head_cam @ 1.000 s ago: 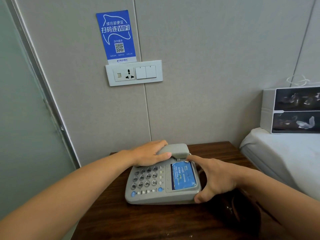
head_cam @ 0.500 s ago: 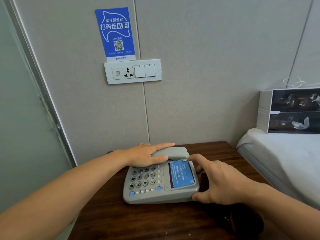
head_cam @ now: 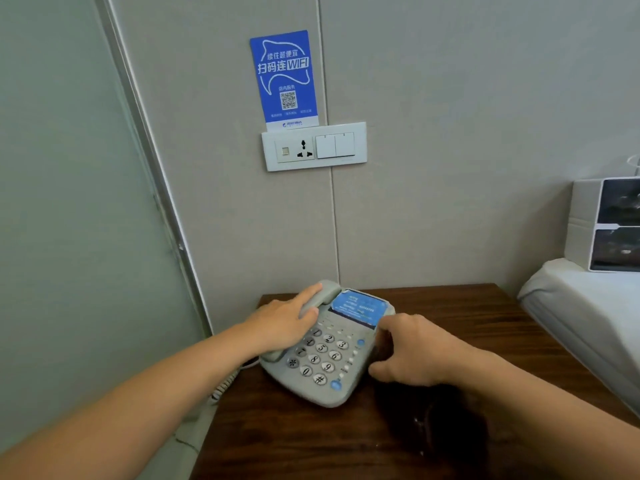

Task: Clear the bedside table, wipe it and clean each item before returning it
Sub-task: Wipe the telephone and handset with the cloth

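Landmark: phone (head_cam: 329,355).

Change vs. 0.5 s ago: the phone has been turned on the table (head_cam: 450,341). Earlier its front edge lay square to the viewer, with the handset across the far end. Now the body sits skewed, its near end swung to the right; keypad rows run on a diagonal. Both hands have stayed on it throughout.

Near: dark shadowed patch on the wood, just right of the phone's near corner. Coiled cord (head_cam: 225,386) hangs off the table edge left of the phone.

Phone: grey, flat on the table's left part. Long axis runs from near-right to far-left. The handset (head_cam: 311,306) lies along the left side, parallel to that axis. Blue card (head_cam: 358,308) at the far right corner, tilted up.

Left hand (head_cam: 284,323): palm down on the handset, fingers fairly straight over it, thumb along its inner edge.
Right hand (head_cam: 415,351): fingers curled around the phone's right edge, grasping it.

Right of the phone: bed (head_cam: 588,306) with a white box (head_cam: 585,223) on it.

Behind the phone, on the wall: socket plate (head_cam: 313,146), with a blue WiFi sign (head_cam: 284,77) above it.
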A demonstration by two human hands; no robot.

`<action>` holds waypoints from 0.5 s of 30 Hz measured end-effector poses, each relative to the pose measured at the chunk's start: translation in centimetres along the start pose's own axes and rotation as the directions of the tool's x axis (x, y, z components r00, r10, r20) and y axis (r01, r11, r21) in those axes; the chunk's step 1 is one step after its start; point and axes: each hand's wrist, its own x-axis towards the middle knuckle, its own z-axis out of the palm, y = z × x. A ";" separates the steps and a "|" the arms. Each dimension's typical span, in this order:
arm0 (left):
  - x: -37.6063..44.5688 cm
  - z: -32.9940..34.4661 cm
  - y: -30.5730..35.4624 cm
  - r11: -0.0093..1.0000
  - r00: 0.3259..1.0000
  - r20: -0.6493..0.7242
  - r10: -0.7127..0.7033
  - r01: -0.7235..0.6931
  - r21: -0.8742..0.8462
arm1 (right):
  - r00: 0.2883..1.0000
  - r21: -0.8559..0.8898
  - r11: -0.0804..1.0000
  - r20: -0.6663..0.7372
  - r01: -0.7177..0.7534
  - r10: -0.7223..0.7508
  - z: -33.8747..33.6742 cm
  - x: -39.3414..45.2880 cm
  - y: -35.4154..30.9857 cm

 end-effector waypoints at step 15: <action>-0.9 -0.1 -4.0 0.921 0.891 -0.233 -0.389 0.367 -0.132 | 0.975 0.105 0.982 0.140 0.160 -0.174 0.9 8.6 -4.8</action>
